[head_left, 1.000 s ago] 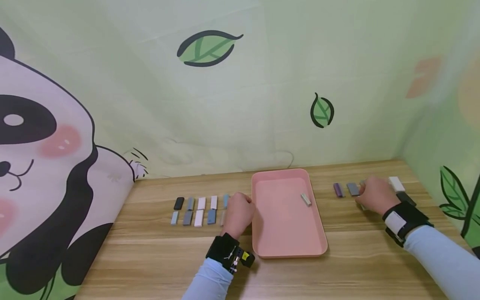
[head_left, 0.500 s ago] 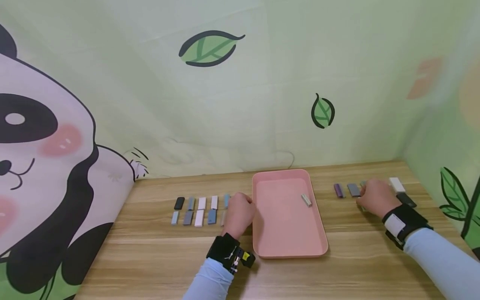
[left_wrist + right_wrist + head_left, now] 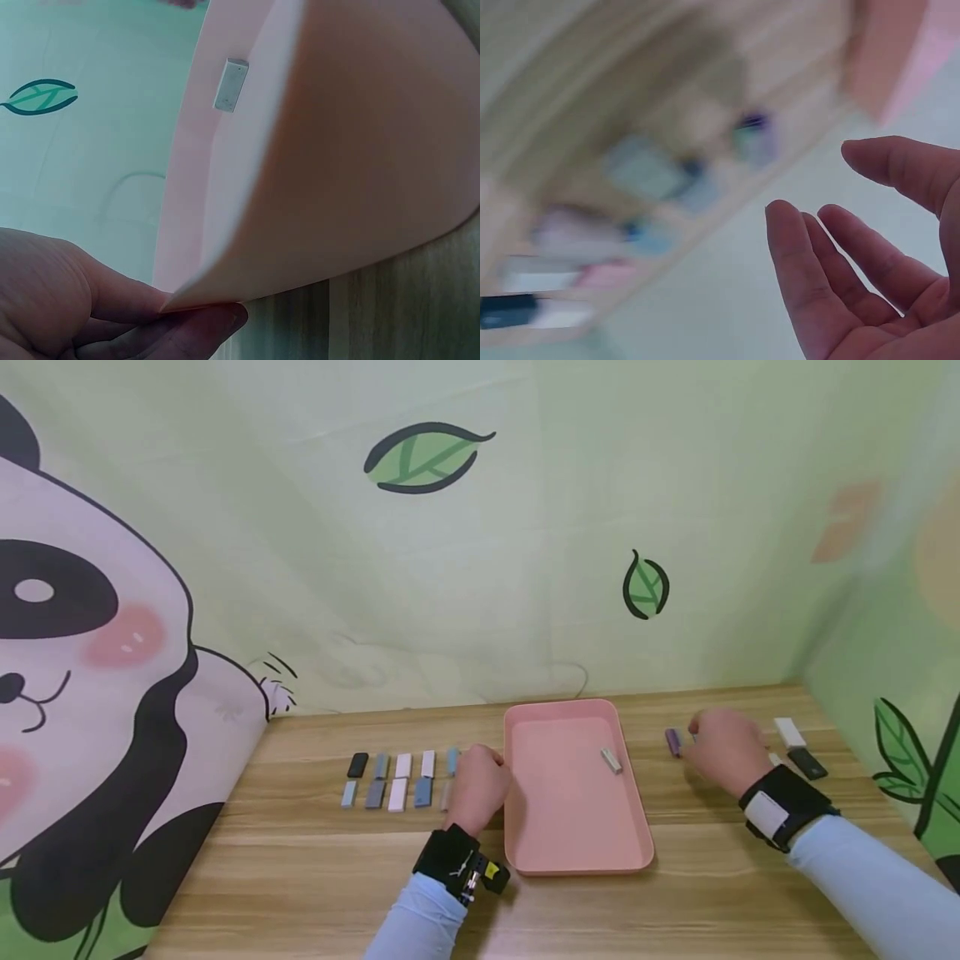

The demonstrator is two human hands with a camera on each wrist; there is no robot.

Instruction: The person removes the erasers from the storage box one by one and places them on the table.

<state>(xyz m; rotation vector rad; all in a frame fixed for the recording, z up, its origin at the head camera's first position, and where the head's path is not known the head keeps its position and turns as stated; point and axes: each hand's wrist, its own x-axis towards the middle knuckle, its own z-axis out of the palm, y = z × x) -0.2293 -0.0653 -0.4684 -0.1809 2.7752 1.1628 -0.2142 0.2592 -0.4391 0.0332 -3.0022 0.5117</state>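
1. Your left hand [image 3: 476, 789] rests at the left rim of the shallow pink plastic tray [image 3: 525, 852], with a fingertip curled under its corner in the left wrist view; whether it truly grips the rim, I cannot tell. Your right hand [image 3: 718, 750] hovers over the right-hand pieces with fingers spread and empty.
2. To the left, two rows of small flat rectangular blocks [image 3: 397, 779] in black, grey, white and blue lie untouched on the wooden table [image 3: 300, 877].
3. In the middle, the tray holds a single small pale grey block [image 3: 612, 760], so the work looks barely begun.
4. To the right, a purple block [image 3: 672, 741], a white block [image 3: 789, 731] and a black block [image 3: 808, 763] lie outside the tray.
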